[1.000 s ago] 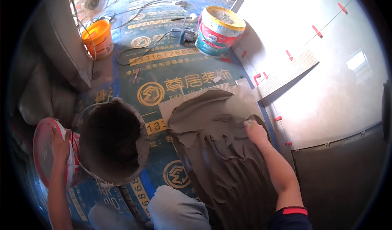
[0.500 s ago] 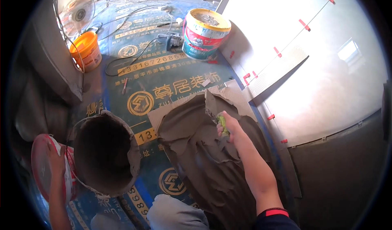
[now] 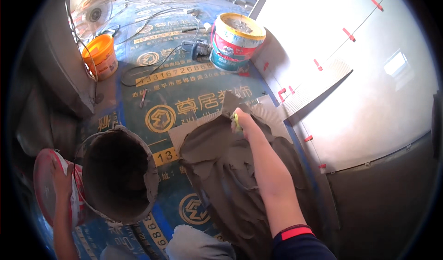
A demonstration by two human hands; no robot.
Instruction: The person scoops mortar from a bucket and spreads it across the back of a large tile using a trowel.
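Observation:
My right hand (image 3: 242, 120) is closed round the yellow-green handle of a trowel (image 3: 232, 103). The mortar-smeared blade stands tilted at the far edge of a thick layer of grey-brown mortar (image 3: 217, 144). That layer covers most of a large tile, whose ribbed surface (image 3: 272, 114) shows along the far side. At the left, a bucket (image 3: 152, 172) lies tipped over, its mortar-coated mouth toward me and its inside dark. My left hand (image 3: 62, 181) grips the red and white base end of this bucket, fingers over the rim.
A large pale tile with red levelling clips (image 3: 348, 34) lies at the right. Beyond the mortar stand a full bucket (image 3: 237, 43), a corded power tool (image 3: 197, 48), an orange bucket (image 3: 100, 57) and a fan (image 3: 94, 14). Cables cross the printed blue-green floor sheet (image 3: 159, 89).
My right hand and the trowel have moved left and slightly away from me, toward the mortar's far edge. My left hand stays on the tipped bucket. The view has shifted slightly.

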